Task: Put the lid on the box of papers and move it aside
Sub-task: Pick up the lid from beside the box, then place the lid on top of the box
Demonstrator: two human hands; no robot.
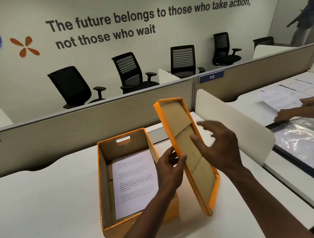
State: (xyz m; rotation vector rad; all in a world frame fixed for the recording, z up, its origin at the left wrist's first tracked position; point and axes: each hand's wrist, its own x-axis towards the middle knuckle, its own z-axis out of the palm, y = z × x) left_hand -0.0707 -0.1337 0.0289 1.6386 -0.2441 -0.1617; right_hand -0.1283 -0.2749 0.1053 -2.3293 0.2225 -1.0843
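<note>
My left hand [171, 165] pinches the lid's [187, 152] long edge, tilted up at three o'clock of the open box [104, 181] of papers [134, 182]. My right hand [217, 147] hovers spread. Next, I judge: flip it level and seat it.

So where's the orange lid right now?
In the head view, the orange lid is tilted up just right of the open box of papers, held by the left hand, with the right hand open beside it.
</note>
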